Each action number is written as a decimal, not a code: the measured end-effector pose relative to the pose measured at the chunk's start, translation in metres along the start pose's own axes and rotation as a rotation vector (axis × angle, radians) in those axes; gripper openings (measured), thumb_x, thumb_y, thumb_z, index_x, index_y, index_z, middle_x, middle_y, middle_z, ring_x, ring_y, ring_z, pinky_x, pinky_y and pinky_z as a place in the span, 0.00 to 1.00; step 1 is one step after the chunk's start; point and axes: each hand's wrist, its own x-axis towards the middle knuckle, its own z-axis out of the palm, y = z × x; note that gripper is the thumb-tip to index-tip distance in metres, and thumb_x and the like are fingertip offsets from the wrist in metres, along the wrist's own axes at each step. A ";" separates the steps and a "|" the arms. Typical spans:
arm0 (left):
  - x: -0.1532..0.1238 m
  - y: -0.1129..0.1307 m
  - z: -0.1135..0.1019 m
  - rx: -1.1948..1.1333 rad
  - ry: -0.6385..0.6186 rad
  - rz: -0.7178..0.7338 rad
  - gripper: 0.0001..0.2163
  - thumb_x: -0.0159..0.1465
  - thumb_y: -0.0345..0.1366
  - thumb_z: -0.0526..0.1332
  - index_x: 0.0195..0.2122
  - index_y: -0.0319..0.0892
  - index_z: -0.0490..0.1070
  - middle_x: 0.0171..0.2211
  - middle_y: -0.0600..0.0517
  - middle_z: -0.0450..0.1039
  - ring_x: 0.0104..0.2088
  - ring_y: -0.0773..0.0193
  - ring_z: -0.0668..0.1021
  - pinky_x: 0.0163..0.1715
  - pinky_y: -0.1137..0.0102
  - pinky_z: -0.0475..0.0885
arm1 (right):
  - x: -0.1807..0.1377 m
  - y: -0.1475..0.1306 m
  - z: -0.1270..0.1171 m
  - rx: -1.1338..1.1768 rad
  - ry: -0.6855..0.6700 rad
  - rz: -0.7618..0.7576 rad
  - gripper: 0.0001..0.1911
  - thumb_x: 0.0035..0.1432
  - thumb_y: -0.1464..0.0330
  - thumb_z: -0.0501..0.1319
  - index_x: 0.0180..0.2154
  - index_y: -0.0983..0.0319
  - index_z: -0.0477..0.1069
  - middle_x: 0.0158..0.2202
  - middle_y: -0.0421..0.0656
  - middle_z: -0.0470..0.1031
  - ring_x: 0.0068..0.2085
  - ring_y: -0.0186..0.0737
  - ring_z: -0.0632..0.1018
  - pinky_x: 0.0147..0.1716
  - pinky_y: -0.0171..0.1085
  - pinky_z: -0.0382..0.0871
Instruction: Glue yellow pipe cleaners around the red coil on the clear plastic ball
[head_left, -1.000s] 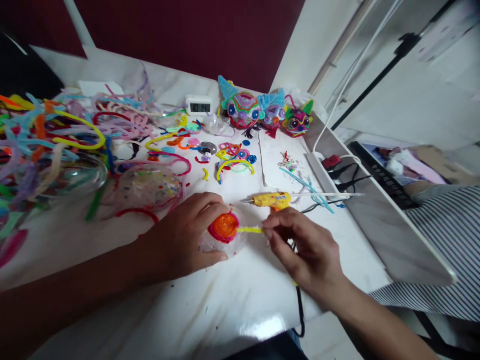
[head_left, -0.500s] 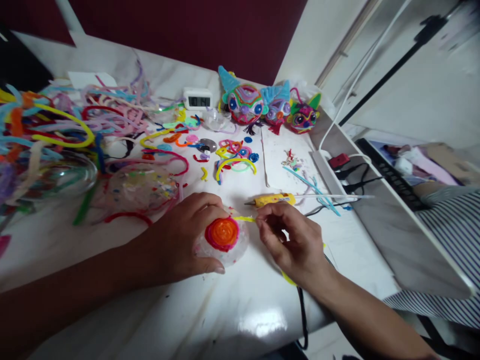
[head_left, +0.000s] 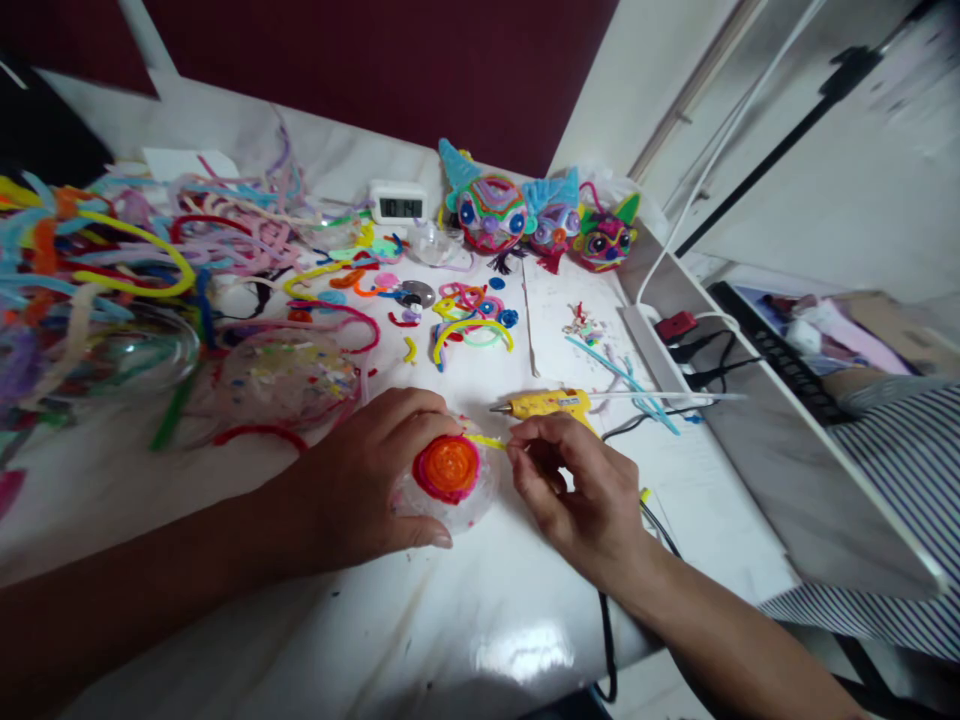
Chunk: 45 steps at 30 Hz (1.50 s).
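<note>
My left hand [head_left: 367,480] is wrapped round a clear plastic dome [head_left: 450,490] on the white table [head_left: 420,620]. An orange spiral ringed in pink [head_left: 447,467] covers the dome's top. My right hand [head_left: 581,490] pinches a yellow pipe cleaner [head_left: 486,441] whose end lies against the upper right rim of the spiral. A yellow glue gun [head_left: 547,404] lies just behind my right hand, nozzle pointing left.
Heaps of coloured pipe cleaners [head_left: 97,270] and clear domes [head_left: 285,375] fill the left. Three finished pipe-cleaner heads [head_left: 540,215] and a small clock [head_left: 399,203] stand at the back. A power strip [head_left: 667,345] and cables run along the right edge. A striped sleeve [head_left: 892,500] shows at far right.
My right hand has moved left and closer to the dome, bending the yellow pipe cleaner up along the spiral's rim. The dome has been turned so the spiral faces up.
</note>
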 end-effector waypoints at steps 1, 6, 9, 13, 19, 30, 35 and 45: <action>0.000 -0.001 0.001 -0.001 -0.001 0.000 0.41 0.59 0.46 0.85 0.69 0.46 0.69 0.65 0.43 0.77 0.62 0.42 0.82 0.66 0.52 0.82 | 0.000 0.000 0.000 -0.003 -0.001 -0.005 0.11 0.73 0.77 0.65 0.51 0.55 0.74 0.39 0.40 0.85 0.26 0.33 0.77 0.21 0.31 0.70; -0.003 -0.001 0.003 -0.002 0.010 -0.001 0.38 0.61 0.40 0.81 0.71 0.49 0.68 0.67 0.44 0.75 0.63 0.41 0.81 0.68 0.50 0.81 | 0.001 -0.003 0.001 -0.012 -0.005 -0.022 0.12 0.74 0.77 0.64 0.51 0.55 0.73 0.38 0.40 0.83 0.26 0.33 0.77 0.22 0.31 0.70; -0.003 0.000 0.003 0.004 0.023 -0.004 0.37 0.62 0.38 0.79 0.71 0.50 0.69 0.67 0.46 0.75 0.63 0.42 0.81 0.67 0.52 0.81 | 0.000 -0.004 0.001 -0.009 -0.010 -0.010 0.11 0.73 0.77 0.64 0.51 0.55 0.73 0.38 0.40 0.83 0.27 0.33 0.78 0.22 0.30 0.70; -0.002 0.001 0.001 0.040 0.043 0.031 0.38 0.61 0.37 0.82 0.70 0.50 0.71 0.66 0.45 0.77 0.61 0.43 0.82 0.65 0.55 0.81 | -0.003 -0.006 0.003 0.013 -0.012 -0.003 0.11 0.73 0.77 0.64 0.51 0.56 0.73 0.37 0.39 0.81 0.26 0.33 0.78 0.22 0.29 0.70; -0.001 0.003 -0.004 0.035 -0.006 0.030 0.35 0.63 0.33 0.76 0.70 0.50 0.69 0.67 0.46 0.75 0.63 0.43 0.81 0.67 0.50 0.80 | -0.006 -0.010 0.003 0.003 -0.022 0.008 0.11 0.73 0.77 0.64 0.50 0.56 0.73 0.35 0.37 0.80 0.26 0.33 0.77 0.22 0.29 0.70; 0.000 -0.002 -0.001 0.064 0.029 0.084 0.34 0.64 0.38 0.78 0.70 0.47 0.71 0.66 0.43 0.77 0.60 0.42 0.82 0.66 0.52 0.81 | -0.008 -0.018 0.006 -0.018 -0.010 -0.006 0.10 0.74 0.76 0.65 0.51 0.56 0.74 0.36 0.38 0.83 0.26 0.33 0.79 0.23 0.29 0.74; 0.000 -0.006 0.001 0.069 0.042 0.093 0.38 0.61 0.44 0.83 0.70 0.47 0.74 0.64 0.43 0.78 0.58 0.44 0.83 0.64 0.53 0.82 | -0.011 -0.022 0.007 -0.024 0.008 -0.019 0.09 0.75 0.77 0.65 0.51 0.57 0.75 0.37 0.40 0.85 0.27 0.34 0.81 0.28 0.30 0.80; 0.001 -0.007 0.001 0.092 0.067 0.124 0.39 0.61 0.43 0.83 0.71 0.45 0.71 0.63 0.43 0.79 0.58 0.44 0.83 0.64 0.55 0.81 | -0.024 -0.037 0.009 0.000 -0.005 0.013 0.13 0.74 0.80 0.65 0.56 0.62 0.77 0.42 0.48 0.88 0.32 0.39 0.87 0.32 0.32 0.84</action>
